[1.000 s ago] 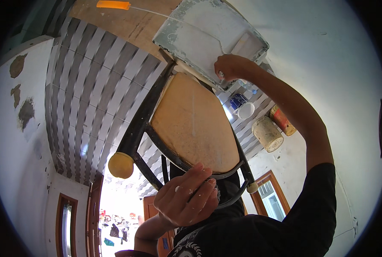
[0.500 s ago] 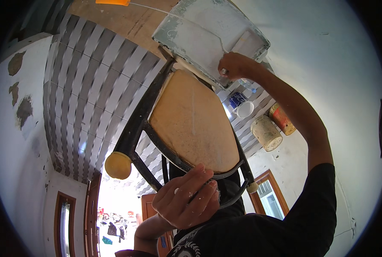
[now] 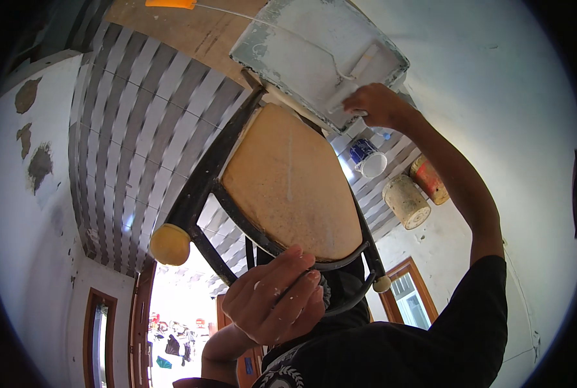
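- Head view: I watch from afar as the right hand (image 3: pixel 376 105) reaches to the near corner of a grey-white tray (image 3: pixel 301 71), fingers curled by something pale; I cannot tell whether they are clenched on it.
- The tray lies under and beyond that hand. A thin bent rod (image 3: pixel 256 21) runs across it, from an orange handle (image 3: pixel 170 3) far to the hand's left to a spot just beside the knuckles. A pale bar (image 3: pixel 366 61) lies just beyond the hand, inside the tray.
- Nearest me, the left hand (image 3: pixel 272 297), flecked with white, curls in front of the chair (image 3: pixel 288 181); I cannot tell whether it grasps anything or touches the black frame.
- I judge the work to be under way, not finished: a whitish coat covers much of the tray floor, with darker, worn areas left of the right hand, and the tools lie about in it. How much remains, I cannot tell.
- Well to the left of both hands, a wall shows 3 bare patches (image 3: pixel 39 168) amid white.
- Labels: below the left hand, I make out a pale wreath emblem (image 3: pixel 282 376) on the black shirt. On the blue-and-white bucket (image 3: pixel 369 158) and red container (image 3: pixel 429 180), both nearer me than the right hand, I can read no writing.
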A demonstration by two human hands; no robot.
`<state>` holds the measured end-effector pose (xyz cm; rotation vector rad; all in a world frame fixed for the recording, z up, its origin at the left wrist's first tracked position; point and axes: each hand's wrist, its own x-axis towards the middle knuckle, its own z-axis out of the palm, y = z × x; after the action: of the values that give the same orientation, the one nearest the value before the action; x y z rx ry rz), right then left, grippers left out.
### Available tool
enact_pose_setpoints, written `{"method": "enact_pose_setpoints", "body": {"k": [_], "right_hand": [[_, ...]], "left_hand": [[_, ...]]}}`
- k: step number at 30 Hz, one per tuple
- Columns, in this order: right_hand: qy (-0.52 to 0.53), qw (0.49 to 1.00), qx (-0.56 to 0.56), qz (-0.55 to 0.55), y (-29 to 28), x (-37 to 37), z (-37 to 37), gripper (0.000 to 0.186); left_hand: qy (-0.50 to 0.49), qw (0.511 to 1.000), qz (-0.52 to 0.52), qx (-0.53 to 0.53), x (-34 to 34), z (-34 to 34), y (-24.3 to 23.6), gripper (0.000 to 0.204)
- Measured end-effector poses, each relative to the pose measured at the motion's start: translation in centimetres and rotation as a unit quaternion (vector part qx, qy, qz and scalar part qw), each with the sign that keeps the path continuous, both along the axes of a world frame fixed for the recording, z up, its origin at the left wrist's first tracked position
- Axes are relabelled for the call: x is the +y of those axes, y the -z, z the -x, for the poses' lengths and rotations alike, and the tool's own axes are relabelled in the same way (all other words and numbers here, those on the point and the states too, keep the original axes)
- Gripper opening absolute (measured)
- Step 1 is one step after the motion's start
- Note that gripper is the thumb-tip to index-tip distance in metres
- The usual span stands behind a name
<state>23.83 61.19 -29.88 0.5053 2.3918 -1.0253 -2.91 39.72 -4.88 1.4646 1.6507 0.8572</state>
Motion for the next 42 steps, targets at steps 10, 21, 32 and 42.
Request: {"method": "enact_pose_setpoints", "body": {"k": [10,21,32,42], "right_hand": [[-0.079,0.996,-0.004,-0.038,2.1,-1.8,1.5,0.027],[0.123,0.929,0.300,-0.180,-11.9,-8.4,-7.4,0.029],[0.395,0.732,0.432,-0.350,-38.2,-20.6,-10.0,0.015],[0.650,0.340,0.619,-0.281,-44.6,-28.0,-18.5,0.022]], "left_hand": [[0.001,1.000,0.004,0.025,-0.1,-0.4,-0.4,0.020],[-0.017,0.997,-0.043,0.065,-0.4,-1.2,-0.6,0.025],[0.034,0.998,-0.027,0.047,0.3,-3.7,-2.8,0.021],[0.103,0.992,-0.014,-0.072,0.1,-10.8,-0.8,0.016]]}}
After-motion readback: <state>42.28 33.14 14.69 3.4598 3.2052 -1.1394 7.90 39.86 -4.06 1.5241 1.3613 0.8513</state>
